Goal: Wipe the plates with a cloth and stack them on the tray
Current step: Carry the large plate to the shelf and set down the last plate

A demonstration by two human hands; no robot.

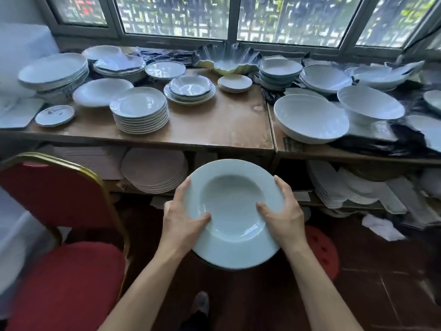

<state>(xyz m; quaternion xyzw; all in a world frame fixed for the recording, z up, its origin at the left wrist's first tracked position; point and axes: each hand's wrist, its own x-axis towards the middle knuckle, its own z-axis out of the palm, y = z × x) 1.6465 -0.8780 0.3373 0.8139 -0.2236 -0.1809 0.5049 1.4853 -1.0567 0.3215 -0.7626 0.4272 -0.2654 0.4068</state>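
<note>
Holding a deep white plate (232,212) by its rim, left hand (182,217) and right hand (284,215) are gripping it above the floor; no cloth showing, so wiping likely needs fetching one.

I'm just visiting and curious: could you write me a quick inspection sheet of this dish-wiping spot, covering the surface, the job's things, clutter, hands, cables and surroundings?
Surface: brown wooden table, worn, crowded with crockery.
Job's things: white deep-welled wide-rimmed plate held in the air below the table edge; tall stack of white round plates on the table; no cloth or tray seen.
Clutter: large white bowl at right, black plastic wrapping beneath dishes.
Hands: left hand and right hand grip opposite rims, thumbs inside.
Cables: nothing seen.
Surroundings: red gold-framed chair at left, lattice windows behind, lower shelf of plates.
</note>
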